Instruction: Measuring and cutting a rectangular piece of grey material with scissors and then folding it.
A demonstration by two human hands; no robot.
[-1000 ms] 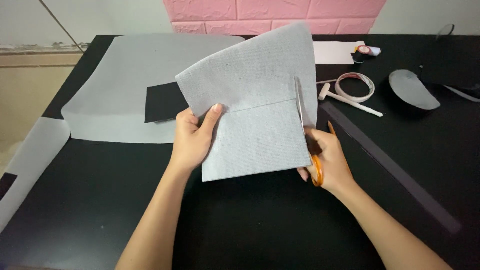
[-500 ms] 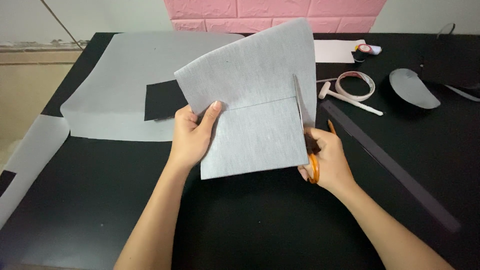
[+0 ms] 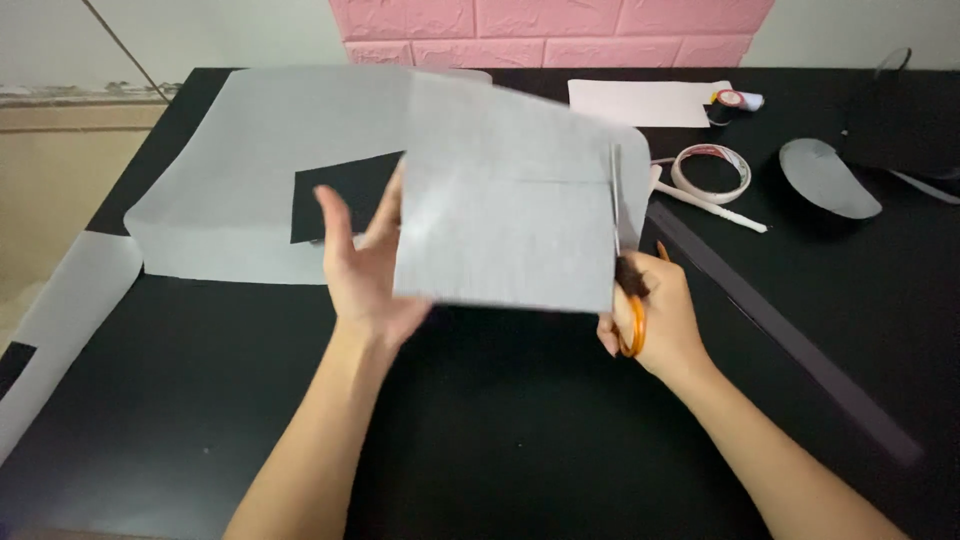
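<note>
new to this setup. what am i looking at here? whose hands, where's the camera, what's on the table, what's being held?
There is no machine here: these are a person's two bare hands, filmed by one camera worn on their head and looking down at a black table.

The right hand grips orange-handled scissors, whose blades run up along the right edge of a grey felt piece held up off the table. The left hand is open at the piece's left edge; whether it grips it is hard to tell.

On the table lie a large pale sheet with a rectangular hole cut in it, a roll of tape, a white stick-like tool, a long dark ruler, a rounded grey cutout and a white sheet.
</note>
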